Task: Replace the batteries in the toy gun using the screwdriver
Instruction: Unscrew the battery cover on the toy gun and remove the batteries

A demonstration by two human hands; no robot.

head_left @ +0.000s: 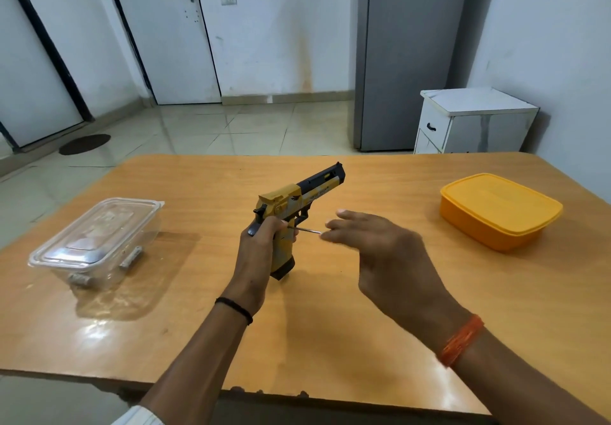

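My left hand [256,242] clamps the yellow-and-black plastic toy gun [297,199] upright, presenting it to the thin metal screwdriver [307,230]; right hand [380,252] blurred, grasp unclear.

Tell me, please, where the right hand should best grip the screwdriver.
Probably at its free end, coming from the right. The screwdriver is a thin shaft lying nearly level, its other end at the toy gun, whose grip the left hand wraps. No handle shows.
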